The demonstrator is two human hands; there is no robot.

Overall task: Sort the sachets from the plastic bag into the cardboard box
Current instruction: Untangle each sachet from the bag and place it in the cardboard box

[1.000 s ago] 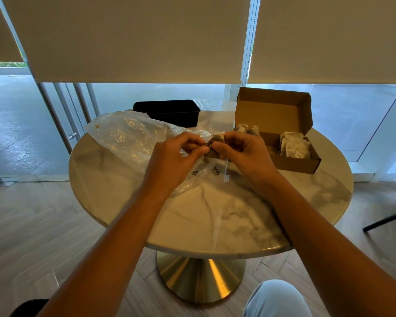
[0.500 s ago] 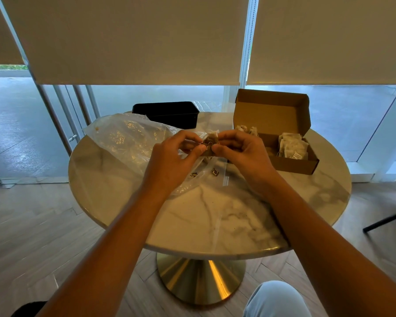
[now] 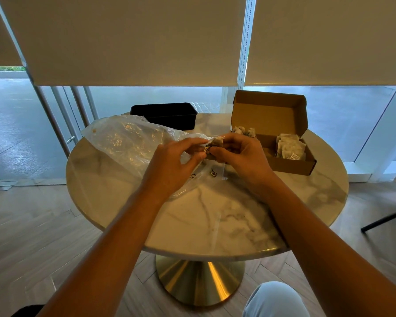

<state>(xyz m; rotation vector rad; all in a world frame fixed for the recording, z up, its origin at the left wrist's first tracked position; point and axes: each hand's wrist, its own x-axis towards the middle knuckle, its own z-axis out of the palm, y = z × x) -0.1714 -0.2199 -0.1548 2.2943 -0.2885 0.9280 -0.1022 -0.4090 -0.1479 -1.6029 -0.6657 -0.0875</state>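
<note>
Plastic bag (image 3: pixel 128 143): clear and crumpled, lying on the desk (image 3: pixel 215 216) to the left of the left fingers, its open end reaching under both hands.
Black tray (image 3: pixel 165 114): beyond the bag at the far edge of the desk, well behind the fingers.
Left hand (image 3: pixel 172 165): over the bag's mouth, thumb and forefinger closed in a pinch on the small dark tag at the sachet's near-left corner.
Left fingers (image 3: pixel 193 143): curled toward the right fingers — the tips of the two hands nearly touch.
Sachet (image 3: pixel 216 143): a brownish tea-bag pouch held up between the two sets of fingertips, above the desk and clear of the bag's film.
Loose tags (image 3: pixel 213 173): two small dark tags lying inside the bag just below the fingers, toward the person.
Right hand (image 3: pixel 245 156): thumb below and fingers above, clenched on the sachet's right side.
Cardboard box (image 3: pixel 290 167): open, lid standing upright, just right of the right fingers — touching or not, I cannot tell.
Sachets in the box (image 3: pixel 288 147): a pale stack in the right part; a few darker ones (image 3: pixel 244 131) show at the left end, right behind the right fingers.
</note>
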